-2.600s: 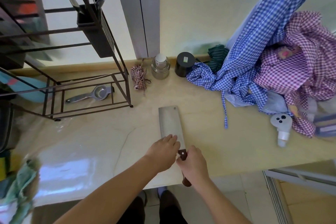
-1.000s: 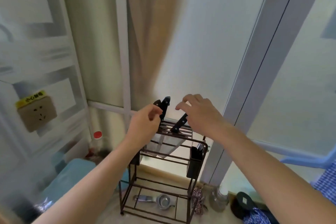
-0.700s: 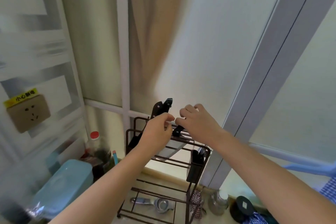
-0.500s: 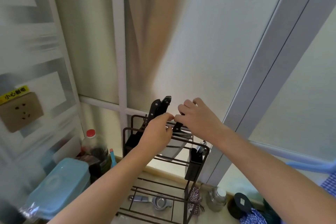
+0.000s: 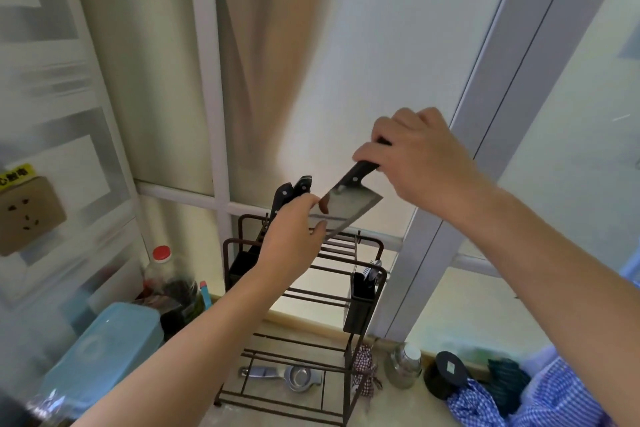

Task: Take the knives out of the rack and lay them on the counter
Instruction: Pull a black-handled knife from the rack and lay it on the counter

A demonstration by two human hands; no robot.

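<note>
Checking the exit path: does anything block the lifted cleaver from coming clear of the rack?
Nothing visible does. The black-handled steel cleaver is above the brown wire rack, held by the right hand, left hand pinching its blade. Two black knife handles stand leftward, apart.

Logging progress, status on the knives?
Right hand grips cleaver handle; left hand pinches blade. Cleaver above rack. Two black-handled knives remain.

Two bare forearms reach up and forward from the bottom of the view. The right hand (image 5: 420, 163), toward 1 o'clock from the centre, is raised highest, back of the hand facing up, its grip closed around a knife (image 5: 349, 199) handle. The left hand (image 5: 294, 236), lower at about 7 o'clock from the right, pinches the blade between thumb and fingers.
</note>
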